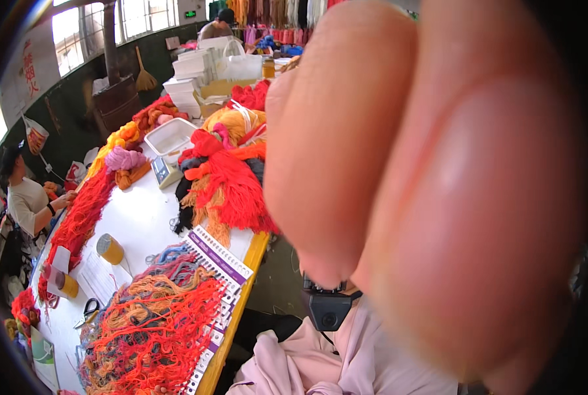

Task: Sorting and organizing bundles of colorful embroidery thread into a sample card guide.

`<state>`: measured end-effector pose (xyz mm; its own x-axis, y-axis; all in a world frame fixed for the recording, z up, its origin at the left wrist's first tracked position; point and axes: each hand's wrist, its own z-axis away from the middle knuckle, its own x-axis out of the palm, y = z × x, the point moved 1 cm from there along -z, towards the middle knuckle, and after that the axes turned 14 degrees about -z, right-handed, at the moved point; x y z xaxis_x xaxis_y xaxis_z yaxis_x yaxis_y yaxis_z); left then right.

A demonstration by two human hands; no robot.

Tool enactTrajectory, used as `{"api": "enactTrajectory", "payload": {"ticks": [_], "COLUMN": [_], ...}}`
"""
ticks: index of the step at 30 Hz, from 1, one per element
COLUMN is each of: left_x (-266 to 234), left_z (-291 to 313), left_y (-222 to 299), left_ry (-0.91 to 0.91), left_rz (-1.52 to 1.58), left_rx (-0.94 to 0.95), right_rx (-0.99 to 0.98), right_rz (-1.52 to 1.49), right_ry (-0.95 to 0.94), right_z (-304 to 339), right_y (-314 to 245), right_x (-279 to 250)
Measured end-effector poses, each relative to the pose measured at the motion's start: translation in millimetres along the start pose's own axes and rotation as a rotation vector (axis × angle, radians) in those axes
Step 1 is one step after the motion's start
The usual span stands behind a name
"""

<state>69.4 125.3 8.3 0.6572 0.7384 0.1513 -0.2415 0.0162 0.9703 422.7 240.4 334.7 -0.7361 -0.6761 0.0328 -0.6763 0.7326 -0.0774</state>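
Right hand fills right side of view, blurred, very near lens. Fingers bent, close together; cannot tell whether they pinch anything. Left hand out of view. Tangled red, orange and grey thread on near end of table, beside punched cards along edge. Scissors and yellow spool left of thread. Red skein farther back, near scale.

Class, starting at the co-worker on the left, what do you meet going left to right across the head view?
Co-worker in a pale shirt, lilac yarn hank, small scale, bright red yarn bundle, blurred close-up hand.
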Motion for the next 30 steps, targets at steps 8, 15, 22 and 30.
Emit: {"api": "enactTrajectory", "payload": {"ticks": [8, 15, 22, 30], "left_x": [-43.0, -4.7, 119.1, 112.0], "left_z": [9.6, 21.1, 93.1, 61.6], "left_y": [11.5, 27.0, 162.2, 143.1], "left_ry": [0.026, -0.002, 0.008, 0.097], "left_rz": [-0.085, -0.04, -0.011, 0.034], "left_rx": [-0.106, -0.213, -0.28, -0.332], "right_rx": [-0.091, -0.416, -0.45, -0.49], "right_rz": [0.05, 0.689, 0.597, 0.401], "right_ry": [0.112, 0.014, 0.034, 0.092], "right_z": [20.9, 46.7, 48.2, 38.9], "right_y": [-69.0, -88.5, -110.8, -104.5], "right_x": [-31.7, 73.1, 81.6, 78.1]}}
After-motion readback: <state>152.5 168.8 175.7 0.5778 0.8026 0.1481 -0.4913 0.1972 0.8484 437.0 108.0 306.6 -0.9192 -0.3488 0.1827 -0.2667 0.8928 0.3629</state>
